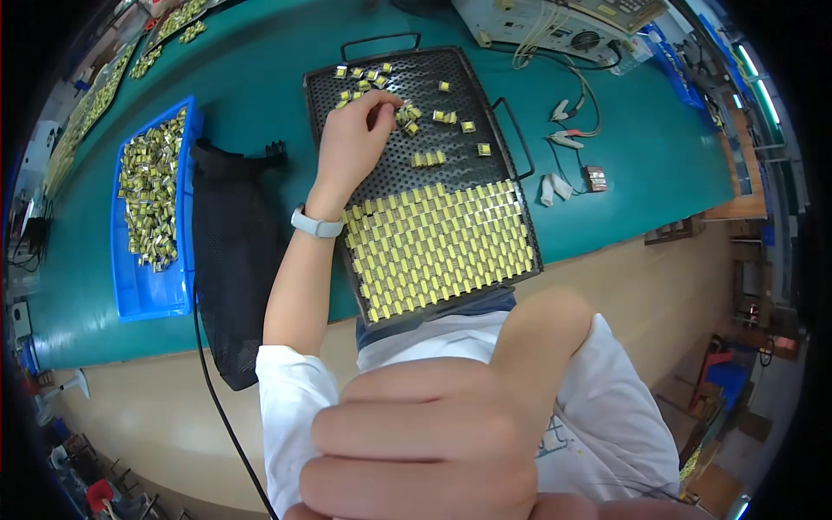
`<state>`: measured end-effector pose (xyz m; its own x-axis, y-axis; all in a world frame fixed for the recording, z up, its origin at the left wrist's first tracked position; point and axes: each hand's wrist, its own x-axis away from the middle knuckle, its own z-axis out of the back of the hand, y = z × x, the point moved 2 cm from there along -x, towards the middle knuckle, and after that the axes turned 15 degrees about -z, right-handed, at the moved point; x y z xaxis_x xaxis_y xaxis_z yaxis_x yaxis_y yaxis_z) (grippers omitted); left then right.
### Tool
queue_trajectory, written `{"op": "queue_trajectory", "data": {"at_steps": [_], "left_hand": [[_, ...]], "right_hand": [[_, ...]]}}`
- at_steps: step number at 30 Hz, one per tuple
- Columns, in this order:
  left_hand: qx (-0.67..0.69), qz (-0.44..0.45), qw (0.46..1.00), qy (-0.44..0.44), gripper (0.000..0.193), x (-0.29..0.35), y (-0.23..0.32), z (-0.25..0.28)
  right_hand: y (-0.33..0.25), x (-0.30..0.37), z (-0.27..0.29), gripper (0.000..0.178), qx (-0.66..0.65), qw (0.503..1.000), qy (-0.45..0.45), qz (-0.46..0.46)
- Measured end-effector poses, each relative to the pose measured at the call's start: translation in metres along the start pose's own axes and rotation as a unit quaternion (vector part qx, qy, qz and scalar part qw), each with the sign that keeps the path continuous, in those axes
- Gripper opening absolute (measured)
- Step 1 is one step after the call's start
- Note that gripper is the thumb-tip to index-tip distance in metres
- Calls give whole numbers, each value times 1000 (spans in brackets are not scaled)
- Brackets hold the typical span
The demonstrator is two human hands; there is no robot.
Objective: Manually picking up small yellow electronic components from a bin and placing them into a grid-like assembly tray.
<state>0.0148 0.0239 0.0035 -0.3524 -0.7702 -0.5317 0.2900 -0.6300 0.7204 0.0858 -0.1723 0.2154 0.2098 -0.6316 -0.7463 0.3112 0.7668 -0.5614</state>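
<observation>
Yellow components (407, 117) lay loose on black perforated tray (503, 130); left hand (351, 143) reached out, grip pinched on them; right hand (425, 451) fisted near camera.

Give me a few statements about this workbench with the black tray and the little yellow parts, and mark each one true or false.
1. The left hand reaches onto the black perforated tray, its fingers at the loose yellow components. True.
2. The near part of the tray holds neat rows of yellow components. True.
3. The bin of parts left of the tray is red. False: it is blue.
4. The left wrist is bare. False: it wears a pale wristband.
5. The right hand is close to the camera. True.
</observation>
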Motion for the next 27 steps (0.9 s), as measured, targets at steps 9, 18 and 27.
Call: {"op": "queue_trajectory", "data": {"at_steps": [9,18,27], "left_hand": [[-72,21,990,120,20,32,52,72],[-296,67,829,470,22,341,74,71],[-358,221,704,572,75,266,91,114]], "right_hand": [[-29,7,2,17,-116,973,-121,-160],[-23,28,-23,22,-151,982,-51,-99],[1,65,-31,18,-16,967,-236,-92]]}}
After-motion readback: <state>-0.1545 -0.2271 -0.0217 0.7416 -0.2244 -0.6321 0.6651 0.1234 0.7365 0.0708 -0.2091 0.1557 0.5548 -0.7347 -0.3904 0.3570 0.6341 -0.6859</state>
